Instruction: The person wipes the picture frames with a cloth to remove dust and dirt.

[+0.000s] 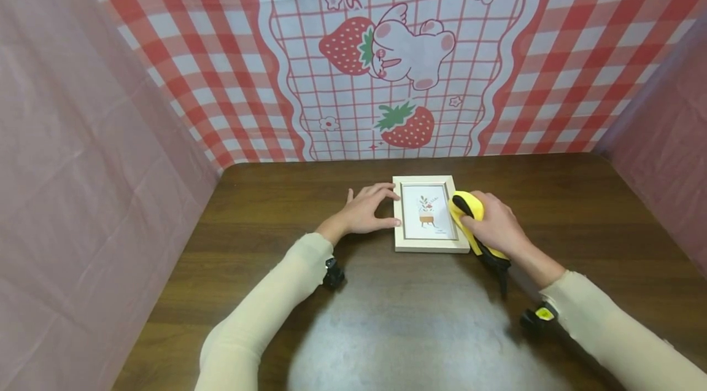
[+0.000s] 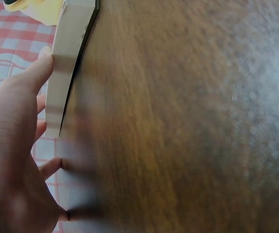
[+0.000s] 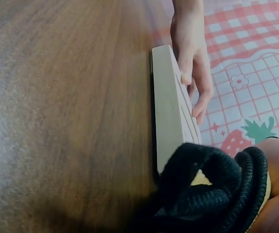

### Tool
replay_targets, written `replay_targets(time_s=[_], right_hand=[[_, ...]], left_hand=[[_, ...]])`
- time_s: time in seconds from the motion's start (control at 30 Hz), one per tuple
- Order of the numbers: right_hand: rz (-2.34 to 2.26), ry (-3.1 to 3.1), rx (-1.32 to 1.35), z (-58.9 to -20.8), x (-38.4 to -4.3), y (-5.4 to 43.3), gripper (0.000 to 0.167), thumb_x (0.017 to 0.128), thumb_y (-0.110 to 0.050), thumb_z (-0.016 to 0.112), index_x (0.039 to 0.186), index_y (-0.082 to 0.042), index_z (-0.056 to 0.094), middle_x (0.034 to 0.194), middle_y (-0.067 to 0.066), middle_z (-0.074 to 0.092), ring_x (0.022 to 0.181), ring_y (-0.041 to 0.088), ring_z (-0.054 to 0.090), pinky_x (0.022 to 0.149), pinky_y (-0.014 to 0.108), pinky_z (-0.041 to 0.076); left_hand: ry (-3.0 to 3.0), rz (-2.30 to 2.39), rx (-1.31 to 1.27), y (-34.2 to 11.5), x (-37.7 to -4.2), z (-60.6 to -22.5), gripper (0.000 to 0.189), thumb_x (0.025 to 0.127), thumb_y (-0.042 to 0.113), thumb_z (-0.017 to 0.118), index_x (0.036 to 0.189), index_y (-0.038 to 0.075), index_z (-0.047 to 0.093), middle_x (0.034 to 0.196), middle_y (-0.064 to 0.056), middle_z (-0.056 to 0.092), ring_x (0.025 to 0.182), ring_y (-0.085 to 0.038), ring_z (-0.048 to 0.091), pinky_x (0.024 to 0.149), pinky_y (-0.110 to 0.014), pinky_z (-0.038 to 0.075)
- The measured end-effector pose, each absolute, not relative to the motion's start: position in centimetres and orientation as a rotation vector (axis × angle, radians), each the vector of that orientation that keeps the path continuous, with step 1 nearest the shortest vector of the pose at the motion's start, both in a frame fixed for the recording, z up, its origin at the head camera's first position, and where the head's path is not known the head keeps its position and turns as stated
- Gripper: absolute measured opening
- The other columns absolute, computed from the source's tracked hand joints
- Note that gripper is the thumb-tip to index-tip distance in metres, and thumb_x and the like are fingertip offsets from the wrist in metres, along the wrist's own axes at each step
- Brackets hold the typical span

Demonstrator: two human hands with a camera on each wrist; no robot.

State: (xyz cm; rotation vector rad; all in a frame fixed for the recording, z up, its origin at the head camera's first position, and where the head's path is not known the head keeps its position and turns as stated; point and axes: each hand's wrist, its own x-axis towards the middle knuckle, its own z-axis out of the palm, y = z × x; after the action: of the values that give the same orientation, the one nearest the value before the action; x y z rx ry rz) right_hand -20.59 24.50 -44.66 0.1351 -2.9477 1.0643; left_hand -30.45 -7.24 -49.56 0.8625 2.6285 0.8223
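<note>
A cream picture frame (image 1: pixel 432 246) lies flat on the table, showing a print of a potted plant on a stand. At its left border, the thumb and fingertips of my left hand (image 1: pixel 364 209) rest spread apart; the left wrist view has the thumb on the frame's (image 2: pixel 64 73) edge. My right hand (image 1: pixel 497 223) grips a bunched yellow cloth (image 1: pixel 467 202) with black edging against the frame's right border. From that cloth a black woven loop (image 3: pixel 198 170) hangs close to the right wrist camera, covering the frame's near corner.
The brown wooden table (image 1: pixel 265 207) reflects light at its front. Behind it hangs a red and white checked strawberry curtain (image 1: pixel 298 72). Pink fabric (image 1: pixel 83 164) closes off both sides. Small black cameras sit at both wrists, over the cream sleeves (image 1: pixel 282 286).
</note>
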Motion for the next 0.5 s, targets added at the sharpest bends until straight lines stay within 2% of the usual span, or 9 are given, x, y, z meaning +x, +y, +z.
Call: replay_targets(time_s=[0.1, 0.5], right_hand=[[1.062, -2.953, 0.139, -44.6, -20.8, 24.4, 0.061, 0.098, -0.014, 0.077, 0.151, 0.01, 0.057, 0.127, 0.032, 0.065, 0.102, 0.039, 0.064, 0.078, 0.033, 0.051], [1.075, -2.964, 0.155, -44.5, -22.1, 24.8, 0.06, 0.1, -0.014, 0.075, 0.151, 0.011, 0.055, 0.127, 0.033, 0.066, 0.101, 0.039, 0.066, 0.076, 0.031, 0.053]], left_hand=[[2.626, 0.842, 0.863, -7.4, -30.9, -50.3, 0.068, 0.099, 0.066, 0.074, 0.158, 0.036, 0.057, 0.188, 0.01, 0.029, 0.177, -0.035, 0.022, 0.132, -0.088, -0.01], [2.647, 0.832, 0.88, -7.3, -31.7, -51.3, 0.068, 0.097, 0.066, 0.076, 0.156, 0.036, 0.059, 0.187, 0.009, 0.032, 0.176, -0.036, 0.026, 0.132, -0.089, -0.007]])
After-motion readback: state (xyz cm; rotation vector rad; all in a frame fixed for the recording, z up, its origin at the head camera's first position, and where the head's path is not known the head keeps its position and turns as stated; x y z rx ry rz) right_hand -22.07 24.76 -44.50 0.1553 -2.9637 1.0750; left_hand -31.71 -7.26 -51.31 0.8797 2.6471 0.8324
